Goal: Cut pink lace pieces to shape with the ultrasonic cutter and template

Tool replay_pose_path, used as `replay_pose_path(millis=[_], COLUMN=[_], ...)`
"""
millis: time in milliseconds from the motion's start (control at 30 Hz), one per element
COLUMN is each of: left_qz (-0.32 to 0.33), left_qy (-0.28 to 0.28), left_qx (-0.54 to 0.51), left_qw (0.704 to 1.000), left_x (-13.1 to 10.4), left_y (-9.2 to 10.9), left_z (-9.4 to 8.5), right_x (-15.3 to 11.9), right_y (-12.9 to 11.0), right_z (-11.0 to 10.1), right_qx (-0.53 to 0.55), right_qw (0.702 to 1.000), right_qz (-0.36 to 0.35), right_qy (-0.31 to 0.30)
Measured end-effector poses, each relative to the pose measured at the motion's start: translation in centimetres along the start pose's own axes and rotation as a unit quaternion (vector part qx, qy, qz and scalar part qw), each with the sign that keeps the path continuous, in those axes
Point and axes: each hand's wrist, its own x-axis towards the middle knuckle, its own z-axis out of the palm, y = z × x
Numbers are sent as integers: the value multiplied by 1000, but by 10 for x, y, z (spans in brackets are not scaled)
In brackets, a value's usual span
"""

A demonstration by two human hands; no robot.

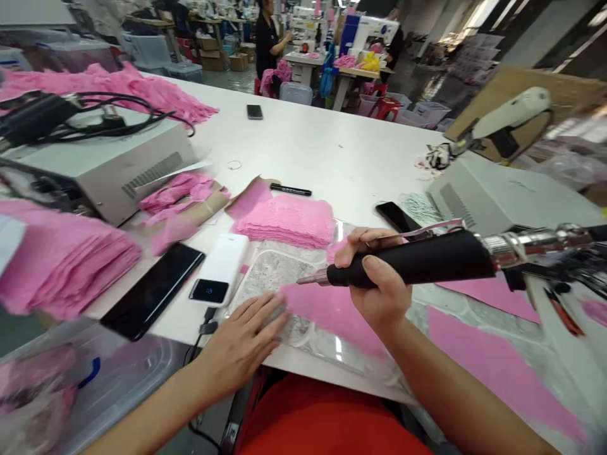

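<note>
My right hand [382, 291] is closed around a black handheld tool [417, 259] with a slim metal tip, a lever along its top and a metal fitting at its rear. The tip points left, over the edge of a flat pink fabric piece [336, 316]. That piece lies on a clear plastic-covered mat [270, 272]. Flat and with fingers stretched out, my left hand [246, 335] rests at the mat's left side, its fingertips at the fabric's left edge. Just behind the mat sits a stack of pink lace fabric [289, 218].
A white power bank [222, 265] and a large black phone [154, 287] lie left of the mat. Grey metal boxes [104, 158] [516, 196] flank the white table [322, 139]. More pink fabric [61, 259] is piled at left. A person [270, 41] stands in the background.
</note>
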Motion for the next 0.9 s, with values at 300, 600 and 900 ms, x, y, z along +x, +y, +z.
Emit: replay_pose_path(millis=[300, 600, 900], left_qz=[110, 199, 234], left_qy=[44, -15, -78], left_qx=[-37, -104, -110], left_qw=[992, 974, 963], left_x=[59, 134, 156], left_y=[38, 106, 127], left_z=[13, 51, 61], right_x=[6, -25, -28], right_y=[-87, -94, -96], right_z=[-127, -191, -207], right_qx=[-110, -126, -101], right_qw=[974, 962, 963], right_qz=[-48, -46, -67], right_qy=[192, 240, 239])
